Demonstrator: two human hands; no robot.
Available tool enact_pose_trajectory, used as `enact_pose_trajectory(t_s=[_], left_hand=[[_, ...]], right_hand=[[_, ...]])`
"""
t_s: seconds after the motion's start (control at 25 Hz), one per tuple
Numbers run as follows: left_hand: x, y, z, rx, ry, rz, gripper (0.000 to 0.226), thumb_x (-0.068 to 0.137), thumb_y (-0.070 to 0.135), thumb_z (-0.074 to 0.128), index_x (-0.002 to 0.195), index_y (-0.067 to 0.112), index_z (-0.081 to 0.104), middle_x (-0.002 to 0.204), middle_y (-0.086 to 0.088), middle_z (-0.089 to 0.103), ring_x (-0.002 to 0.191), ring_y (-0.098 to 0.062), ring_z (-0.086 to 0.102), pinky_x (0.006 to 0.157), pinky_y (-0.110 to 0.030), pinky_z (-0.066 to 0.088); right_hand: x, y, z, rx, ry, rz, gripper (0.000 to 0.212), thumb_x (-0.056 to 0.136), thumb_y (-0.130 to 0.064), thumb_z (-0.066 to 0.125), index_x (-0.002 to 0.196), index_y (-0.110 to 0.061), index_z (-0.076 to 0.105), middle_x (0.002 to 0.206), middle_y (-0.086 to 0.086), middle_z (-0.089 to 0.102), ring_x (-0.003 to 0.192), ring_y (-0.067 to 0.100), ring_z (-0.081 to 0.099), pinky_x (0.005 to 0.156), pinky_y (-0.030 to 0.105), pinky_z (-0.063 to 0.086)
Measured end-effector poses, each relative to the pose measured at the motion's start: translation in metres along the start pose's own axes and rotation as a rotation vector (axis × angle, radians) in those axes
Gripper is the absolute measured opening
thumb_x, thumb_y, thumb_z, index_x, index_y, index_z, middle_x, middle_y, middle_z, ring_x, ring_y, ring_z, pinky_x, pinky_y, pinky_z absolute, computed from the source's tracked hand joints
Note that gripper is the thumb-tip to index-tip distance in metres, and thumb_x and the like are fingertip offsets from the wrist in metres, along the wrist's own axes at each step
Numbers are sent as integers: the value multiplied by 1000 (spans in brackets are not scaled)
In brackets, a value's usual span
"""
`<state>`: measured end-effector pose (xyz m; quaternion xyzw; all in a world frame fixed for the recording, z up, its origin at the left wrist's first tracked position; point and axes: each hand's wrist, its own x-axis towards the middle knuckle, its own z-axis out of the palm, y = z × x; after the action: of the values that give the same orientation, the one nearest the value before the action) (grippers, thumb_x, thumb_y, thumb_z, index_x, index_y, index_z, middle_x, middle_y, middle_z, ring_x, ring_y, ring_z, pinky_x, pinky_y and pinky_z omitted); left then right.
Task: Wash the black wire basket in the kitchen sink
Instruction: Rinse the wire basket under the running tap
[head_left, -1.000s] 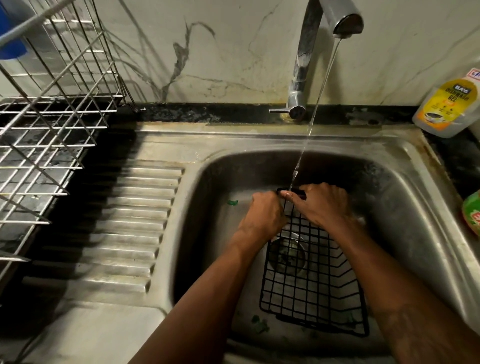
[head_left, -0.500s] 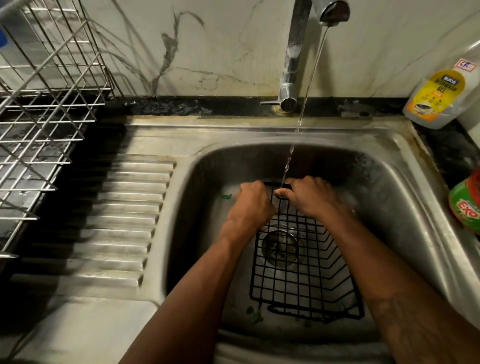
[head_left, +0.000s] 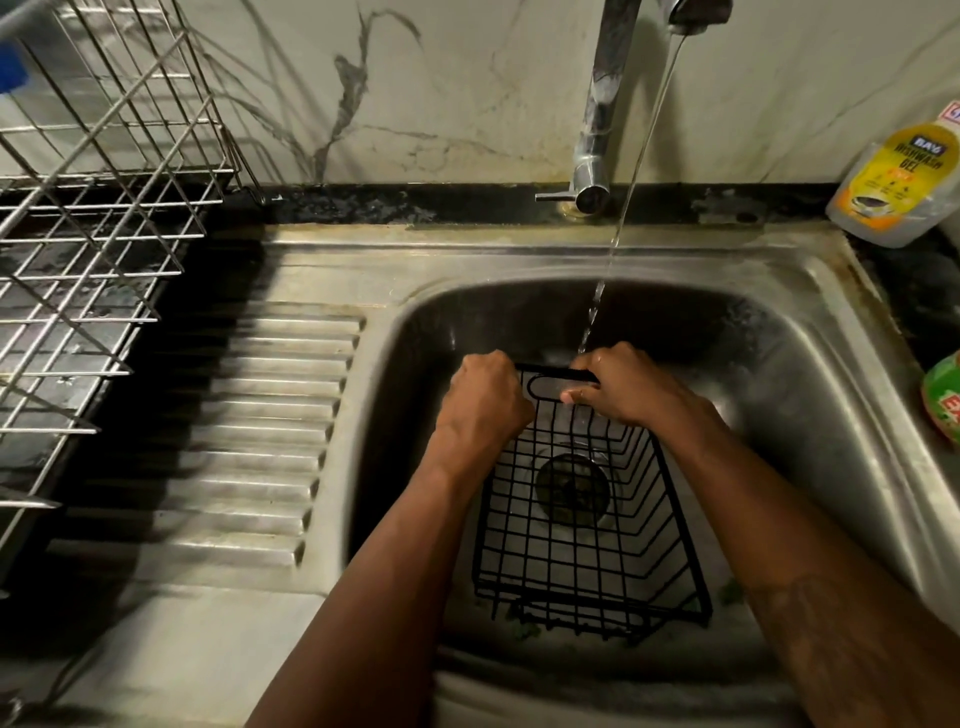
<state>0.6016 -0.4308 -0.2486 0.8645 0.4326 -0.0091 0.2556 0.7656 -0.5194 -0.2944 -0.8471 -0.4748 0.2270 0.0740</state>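
Our left hand and right hand each curl tight round the far top rail of the black wire basket, one on either side of its handle loop. We judge this grip keeps the rail under the thin stream of water from the tap for rinsing. The basket sits inside the sink, over the drain. Its long axis runs from the far wall towards the near edge, and the held end points at the tap, seemingly tipped up.
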Motion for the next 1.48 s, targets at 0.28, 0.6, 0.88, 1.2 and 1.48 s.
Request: enact_pose_trajectory(t_s=[0.28,0.6,0.88,1.2,1.48], left_hand=[[-3,0,-1,9,28,11,28,82,7,66,64,14,46,71,-4,55,70,-26,62,65,-38,57],[-5,-6,0,-4,112,-32,34,84,6,66,62,16,43,67,-2,52,60,-18,55,59,-35,52],[-4,-10,2,56,124,-96,19,86,5,64,71,16,58,73,0,57,74,-24,66,68,-37,58],[6,2,15,87,112,187,22,91,14,60,107,20,73,99,-11,72,92,-33,68,75,-40,56],[6,7,30,-59,72,112,30,82,19,59,109,15,72,89,-10,70,82,-27,65,71,-33,55]], right_hand=[[5,-1,6,38,21,78,59,72,-34,89,124,-20,65,105,1,67,93,17,64,82,36,56],[-3,-11,6,88,202,208,33,95,-32,67,127,-25,60,113,7,65,98,22,64,80,36,55],[-6,-22,17,-4,277,227,27,103,-17,50,130,-12,48,95,13,62,79,24,61,62,36,49],[-7,-16,11,-195,315,-109,35,96,-55,57,98,-24,73,86,10,74,83,34,71,66,34,49],[-16,-17,-6,-123,147,-140,27,103,-45,46,117,-35,68,106,6,72,96,34,68,75,36,53]])
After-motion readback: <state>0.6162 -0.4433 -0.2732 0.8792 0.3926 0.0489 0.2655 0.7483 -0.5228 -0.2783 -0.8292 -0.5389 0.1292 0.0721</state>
